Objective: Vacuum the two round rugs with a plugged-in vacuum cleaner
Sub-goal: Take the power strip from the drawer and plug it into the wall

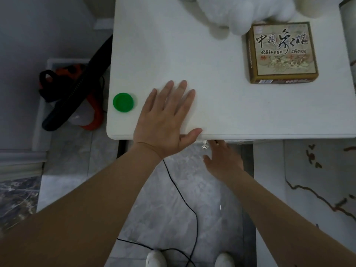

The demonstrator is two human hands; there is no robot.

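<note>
The white table (221, 93) lies mostly bare across its middle. A green cap (123, 102) crowds its 9 o'clock edge, a chess box (282, 53) sits at 2 o'clock, and white plush (240, 14) at 12 o'clock. A black cord (185, 199) trails over the floor at 6 o'clock.

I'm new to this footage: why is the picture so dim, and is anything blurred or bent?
Head view: dim, flat light with soft shadows; the white table looks grey. The fluffy white object at the top is blown out and soft, while the chess box lettering stays readable. The wide lens stretches both forearms near the bottom edge.

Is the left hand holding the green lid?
No, the left hand lies flat on the white table, beside the green lid.
</note>
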